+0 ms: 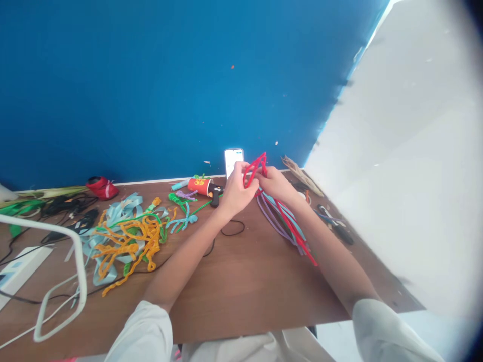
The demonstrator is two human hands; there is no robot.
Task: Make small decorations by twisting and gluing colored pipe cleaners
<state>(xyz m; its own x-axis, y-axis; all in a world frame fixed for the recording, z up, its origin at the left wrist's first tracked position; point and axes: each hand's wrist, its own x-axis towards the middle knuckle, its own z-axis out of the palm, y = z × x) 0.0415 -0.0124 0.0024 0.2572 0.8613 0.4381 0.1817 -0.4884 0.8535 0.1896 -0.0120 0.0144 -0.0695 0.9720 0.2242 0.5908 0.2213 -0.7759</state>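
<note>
Red pipe cleaners [255, 167], bent into loops, are held up between both hands above the far part of the table. My left hand [238, 192] pinches them from the left, fingers closed. On the other side my right hand [277, 185] grips the same red strands, with its fingertips partly hidden. Below and behind the right forearm lies a bundle of purple, light blue and red pipe cleaners [279, 221]. A lit phone [233, 160] leans upright against the blue wall, just behind the left hand.
Orange twisted pipe cleaners [132, 244] and pale blue ribbon [124, 211] are heaped at left. A red cup [200, 186] lies beside a black glue gun [215, 195]. Black cables, a white power strip [22, 266] and a white frame [81, 271] occupy the left. Scissors-like tools [337, 226] lie right.
</note>
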